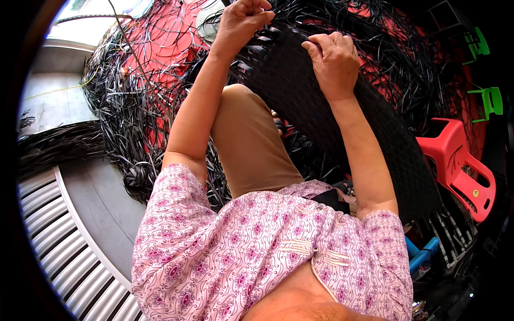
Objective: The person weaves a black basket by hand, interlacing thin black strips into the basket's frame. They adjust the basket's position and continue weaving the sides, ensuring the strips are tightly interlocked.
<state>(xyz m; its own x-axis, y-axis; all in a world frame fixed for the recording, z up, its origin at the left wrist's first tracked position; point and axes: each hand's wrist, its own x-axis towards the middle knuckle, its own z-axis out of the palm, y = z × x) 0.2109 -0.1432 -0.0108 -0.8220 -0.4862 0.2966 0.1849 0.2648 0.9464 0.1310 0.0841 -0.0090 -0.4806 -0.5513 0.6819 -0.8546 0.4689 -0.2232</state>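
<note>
A long, dark panel woven from flat black strips (292, 88) slopes from the top middle down to the lower right, beside my bent knee. Loose strip ends stick out at its upper left edge. Just past that corner is my left hand (242, 22), raised, with its fingers curled in a pinch; what they hold, if anything, is too small to make out. My right hand (337, 61) lies at the panel's far edge, thumb and fingers bent closed on it, the fingertips partly hidden.
Tangled black strips (120, 115) cover much of the red floor (155, 51). At the right stand a red plastic chair (455, 155) and green stools (490, 101). A slatted metal rack (59, 241) lies at lower left, and blue tubing (423, 254) at lower right.
</note>
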